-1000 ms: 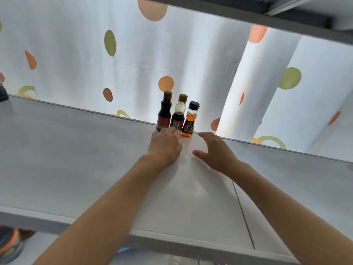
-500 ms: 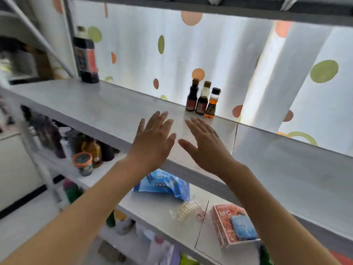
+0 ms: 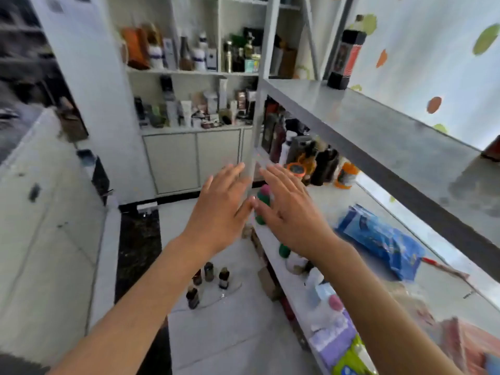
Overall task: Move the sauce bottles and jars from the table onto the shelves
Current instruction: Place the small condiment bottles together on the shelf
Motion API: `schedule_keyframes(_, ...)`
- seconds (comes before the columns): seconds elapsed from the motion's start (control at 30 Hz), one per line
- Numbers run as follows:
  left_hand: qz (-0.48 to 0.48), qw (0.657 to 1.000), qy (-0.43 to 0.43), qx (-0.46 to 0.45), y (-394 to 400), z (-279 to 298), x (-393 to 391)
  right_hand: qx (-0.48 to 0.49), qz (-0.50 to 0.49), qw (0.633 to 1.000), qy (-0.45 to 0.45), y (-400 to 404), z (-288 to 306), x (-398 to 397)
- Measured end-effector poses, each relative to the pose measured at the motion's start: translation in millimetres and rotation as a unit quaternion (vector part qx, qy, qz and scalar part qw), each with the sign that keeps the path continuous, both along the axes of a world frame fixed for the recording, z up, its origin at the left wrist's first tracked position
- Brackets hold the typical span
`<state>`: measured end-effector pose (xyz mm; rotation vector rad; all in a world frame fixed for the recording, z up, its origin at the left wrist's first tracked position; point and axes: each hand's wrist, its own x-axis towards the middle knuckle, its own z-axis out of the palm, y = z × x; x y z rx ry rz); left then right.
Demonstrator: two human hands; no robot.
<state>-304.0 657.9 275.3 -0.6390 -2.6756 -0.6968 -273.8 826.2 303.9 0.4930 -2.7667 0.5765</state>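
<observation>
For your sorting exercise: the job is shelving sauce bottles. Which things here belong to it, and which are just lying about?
Job:
small bottles below
tall dark bottle on upper shelf
left hand, right hand, both empty

Lying about:
blue packet
purple pack

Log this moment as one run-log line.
left hand: open, empty | right hand: open, empty | small dark glass bottles: still below, unshelved

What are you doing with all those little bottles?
A person is putting sauce bottles onto the shelves. Right now both hands are empty and open: the left hand and right hand are out in front of the metal shelf unit. Four small dark bottles stand on a clear surface lower down. A tall dark bottle stands on the upper shelf.
</observation>
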Motion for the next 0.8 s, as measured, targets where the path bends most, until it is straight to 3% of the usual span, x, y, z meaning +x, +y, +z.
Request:
schedule_keyframes(0.13, 0.101, 0.994, -0.034, 0.028, -91, -34, 30, 0.023, 0.074, 0.997, -0.002, -89, -17, 0)
schedule_keyframes(0.3, 0.255, 0.960, -0.095, 0.071, -225, -85, 97, 0.033, 0.150, 0.988, -0.016, -221, -45, 10)
schedule_keyframes(0.47, 0.346, 0.932, -0.093, 0.058, -355, -115, 169, 0.049, 0.221, 0.974, 0.001, -359, -87, 40)
schedule_keyframes(0.67, 0.454, 0.880, -0.107, 0.091, -481, -160, 252, 0.039, 0.299, 0.953, -0.027, -506, -135, 90)
schedule_keyframes(0.8, 0.512, 0.842, -0.125, 0.117, -538, -185, 296, 0.052, 0.342, 0.934, -0.093, -577, -167, 123)
